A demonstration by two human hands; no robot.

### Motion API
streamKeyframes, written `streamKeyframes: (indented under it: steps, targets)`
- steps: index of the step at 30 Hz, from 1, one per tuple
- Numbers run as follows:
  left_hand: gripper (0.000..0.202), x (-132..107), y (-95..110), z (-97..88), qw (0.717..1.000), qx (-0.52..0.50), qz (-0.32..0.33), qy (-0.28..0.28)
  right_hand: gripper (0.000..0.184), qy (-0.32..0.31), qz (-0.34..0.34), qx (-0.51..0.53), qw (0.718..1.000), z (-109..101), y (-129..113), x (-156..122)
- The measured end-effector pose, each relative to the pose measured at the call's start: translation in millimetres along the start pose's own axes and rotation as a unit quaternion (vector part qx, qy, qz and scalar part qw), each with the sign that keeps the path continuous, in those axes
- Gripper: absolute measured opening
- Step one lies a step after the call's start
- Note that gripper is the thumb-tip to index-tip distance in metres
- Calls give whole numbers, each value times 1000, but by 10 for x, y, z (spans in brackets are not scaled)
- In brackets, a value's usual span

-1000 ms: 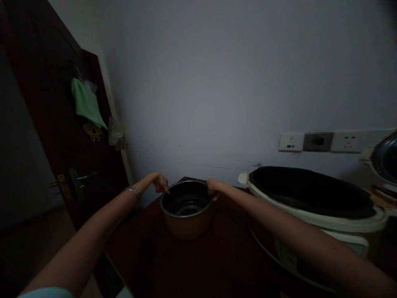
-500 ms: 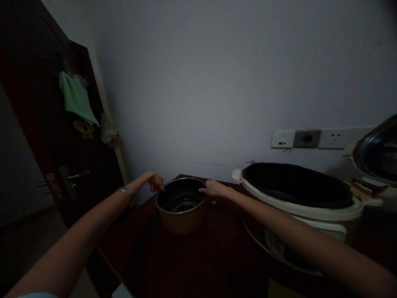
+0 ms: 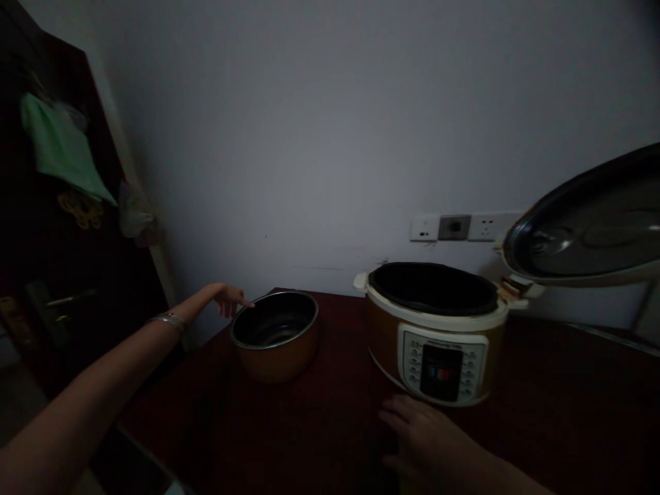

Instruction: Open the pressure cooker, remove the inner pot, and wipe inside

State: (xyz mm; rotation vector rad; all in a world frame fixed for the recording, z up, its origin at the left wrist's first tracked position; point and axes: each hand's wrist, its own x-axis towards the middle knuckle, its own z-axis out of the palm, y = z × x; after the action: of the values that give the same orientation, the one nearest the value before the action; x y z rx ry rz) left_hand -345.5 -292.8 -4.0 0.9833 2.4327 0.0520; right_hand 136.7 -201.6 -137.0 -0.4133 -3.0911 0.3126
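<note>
Gloomy light leaves the pale wall (image 3: 309, 137) gray and the dark red table (image 3: 330, 412) almost black toward my six o'clock. On that table, at seven o'clock from the center of my view, I have the round pot (image 3: 277, 359), upright, orange-brown outside and black within; its base fades into shadow. At the pot's ten o'clock, the left hand (image 3: 228, 298) has one digit at the rim while the other fingers curl down outside; I cannot tell whether it actually grips. A bracelet (image 3: 169, 319) circles that wrist, and the forearm is cropped at eight o'clock. The right hand (image 3: 420, 433), at five o'clock and well apart from the pot, is blurred, its thumb spread away from the other fingers. Below it a yellowish patch (image 3: 407, 485) is cut off by the bottom edge, so I can't say what it is or whether the palm touches it. Just beyond that hand, at four o'clock, stands the cooker (image 3: 438, 322), its control panel (image 3: 442, 368) facing me with lettering too small to read and its interior solid black. Its raised lid (image 3: 592, 230) is cropped at three o'clock. At nine o'clock a dark door (image 3: 103, 261), cut by the left edge, carries a green cloth (image 3: 64, 151).
</note>
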Motion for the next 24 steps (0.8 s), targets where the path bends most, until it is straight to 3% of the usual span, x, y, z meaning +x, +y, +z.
streamKeyframes:
  steps: [2, 4, 6, 9, 13, 15, 17, 20, 24]
  targets:
    - [41, -49, 144, -66, 998, -7, 28, 48, 71, -27, -2, 14, 1000, 235, 201, -167]
    - [40, -92, 371, -158, 992, -11, 65, 109, 79, -40, -22, 23, 999, 462, 381, -285]
    - [40, -141, 684, -261, 978, -10, 108, 177, 76, 0, -44, 6, 999, 657, 500, -362]
    - [44, -278, 1274, -365, 945, -1, 178, 274, 66, 110, -84, -70, 988, 847, 550, -410]
    - [44, -698, 2076, -277, 881, 27, 288, 374, 56, 226, -116, -190, 948, 929, 503, -385]
    - [38, -993, 2405, -141, 817, 72, 364, 442, 53, 244, -126, -216, 937, 949, 506, -362]
    - [33, -1278, 2669, 16, 785, 57, 422, 450, 49, 246, -137, -209, 937, 988, 545, -339]
    - [25, -1539, 2950, 227, 756, -32, 513, 405, 42, 224, -139, -141, 954, 1051, 637, -300]
    - [21, -1417, 3147, 425, 748, -143, 544, 352, 36, 141, -92, 25, 985, 888, 671, -288]
